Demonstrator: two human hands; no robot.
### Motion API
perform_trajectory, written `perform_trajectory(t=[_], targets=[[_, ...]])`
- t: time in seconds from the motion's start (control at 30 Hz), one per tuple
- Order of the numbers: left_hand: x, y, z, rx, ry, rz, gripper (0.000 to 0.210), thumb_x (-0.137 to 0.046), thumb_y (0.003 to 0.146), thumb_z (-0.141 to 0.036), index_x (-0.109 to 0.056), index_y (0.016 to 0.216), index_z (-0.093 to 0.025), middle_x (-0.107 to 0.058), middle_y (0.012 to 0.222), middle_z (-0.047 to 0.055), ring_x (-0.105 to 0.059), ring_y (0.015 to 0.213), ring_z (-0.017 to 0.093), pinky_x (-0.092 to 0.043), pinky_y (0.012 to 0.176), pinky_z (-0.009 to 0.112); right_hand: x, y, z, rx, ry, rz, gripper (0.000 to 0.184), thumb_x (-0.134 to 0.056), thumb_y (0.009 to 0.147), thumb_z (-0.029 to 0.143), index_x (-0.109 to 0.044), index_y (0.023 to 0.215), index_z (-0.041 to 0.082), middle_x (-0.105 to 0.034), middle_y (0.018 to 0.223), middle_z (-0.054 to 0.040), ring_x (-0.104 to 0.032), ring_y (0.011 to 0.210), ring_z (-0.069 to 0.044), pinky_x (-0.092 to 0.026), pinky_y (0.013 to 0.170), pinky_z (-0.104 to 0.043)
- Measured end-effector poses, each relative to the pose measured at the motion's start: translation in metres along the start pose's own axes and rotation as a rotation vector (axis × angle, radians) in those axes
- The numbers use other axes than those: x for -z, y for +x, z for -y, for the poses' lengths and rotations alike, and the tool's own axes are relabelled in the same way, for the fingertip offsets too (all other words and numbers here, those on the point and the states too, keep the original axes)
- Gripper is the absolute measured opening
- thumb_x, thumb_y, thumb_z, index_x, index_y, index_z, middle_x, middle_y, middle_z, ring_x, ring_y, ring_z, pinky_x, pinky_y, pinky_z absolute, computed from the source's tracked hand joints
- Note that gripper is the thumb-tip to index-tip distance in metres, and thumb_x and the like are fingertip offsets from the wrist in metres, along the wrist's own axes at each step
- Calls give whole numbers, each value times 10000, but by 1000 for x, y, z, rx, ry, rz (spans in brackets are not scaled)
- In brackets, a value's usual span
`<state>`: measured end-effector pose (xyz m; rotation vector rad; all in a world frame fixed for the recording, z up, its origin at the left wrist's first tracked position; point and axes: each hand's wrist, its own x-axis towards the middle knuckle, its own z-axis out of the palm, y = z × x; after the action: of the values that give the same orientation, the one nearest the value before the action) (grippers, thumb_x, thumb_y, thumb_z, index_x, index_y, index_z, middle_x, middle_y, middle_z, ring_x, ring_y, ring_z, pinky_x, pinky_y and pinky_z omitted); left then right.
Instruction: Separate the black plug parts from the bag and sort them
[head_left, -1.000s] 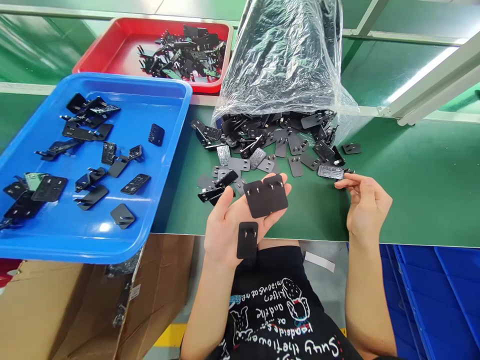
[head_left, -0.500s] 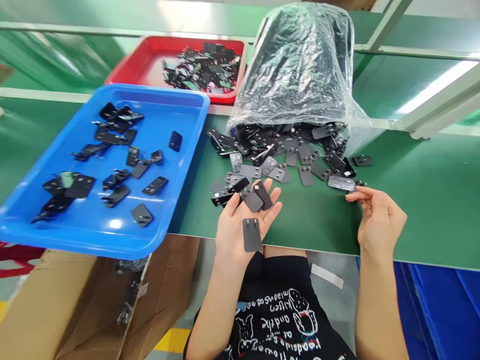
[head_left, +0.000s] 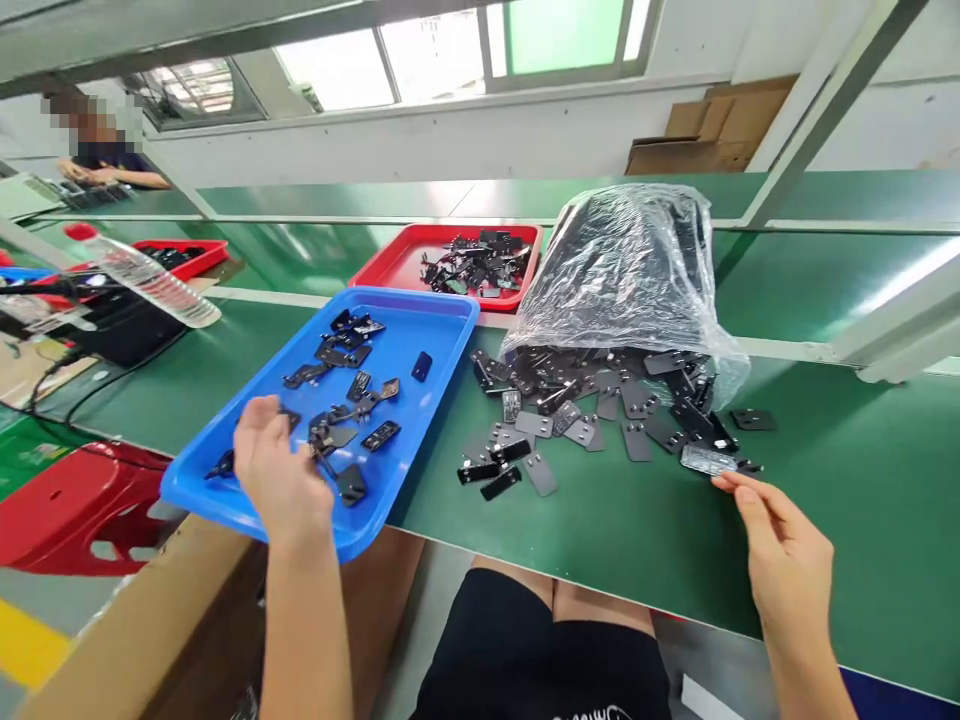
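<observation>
My left hand is over the near left part of the blue tray, back of the hand toward me, thumb apart from the fingers. Dark flat pieces with metal prongs, like plug faceplates, lie scattered in the tray; some beside my left fingers are partly hidden. At the right end of a loose pile, my right hand pinches the edge of a shiny grey plug faceplate, which rests on the green table. More faceplates spread out from the mouth of a clear plastic bag.
Behind the blue tray stands a red tray of similar pieces. A water bottle leans at the left near cables and a black box. A red stool and a cardboard box are below the table. Another person sits far left.
My left hand has moved left from in front of the pile to over the blue tray; the faceplates on its palm no longer show. The right hand keeps its place. The view has tilted up.
</observation>
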<state>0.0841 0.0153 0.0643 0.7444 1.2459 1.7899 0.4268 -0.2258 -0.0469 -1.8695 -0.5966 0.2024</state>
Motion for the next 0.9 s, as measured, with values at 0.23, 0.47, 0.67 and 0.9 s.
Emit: perform_trajectory(t=[0.23, 0.47, 0.67, 0.9], targets=[[3, -58, 18, -440, 882, 724, 582, -645, 802, -403, -483, 1343, -260, -439, 1465, 59, -364, 1369, 287, -245, 1165, 461, 0, 26, -2, 413, -385, 124, 708, -556, 795, 638, -466, 1354, 213, -487, 1386, -160, -427, 1288, -372, -354, 1035, -578], [-3, -93, 91, -606, 1250, 1046, 1016, -744, 658, -500, -228, 1479, -195, -197, 1568, 178, -121, 1448, 377, -229, 1134, 593, -62, 54, 24, 723, -681, 556, 981, -659, 711, 620, -218, 1502, 245, -276, 1543, -163, -189, 1432, -401, -215, 1067, -699], [-27, -101, 107, -563, 1138, 1048, 983, -771, 623, -438, -298, 1451, -202, -307, 1530, 170, -312, 1387, 388, -280, 1116, 595, -130, 48, 67, 811, -583, 771, 1086, -719, 610, 657, -276, 1490, 200, -298, 1534, -181, -239, 1420, -389, -197, 1100, -655], [-37, -118, 108, -362, 836, 876, 528, -524, 840, -314, -445, 1343, -174, -501, 1360, 153, -427, 1316, 311, -349, 1098, 524, -160, -1, 89, 399, 77, 541, 353, -555, 850, 414, -639, 1149, 244, -621, 1265, -93, -527, 1210, -288, -358, 1059, -488]])
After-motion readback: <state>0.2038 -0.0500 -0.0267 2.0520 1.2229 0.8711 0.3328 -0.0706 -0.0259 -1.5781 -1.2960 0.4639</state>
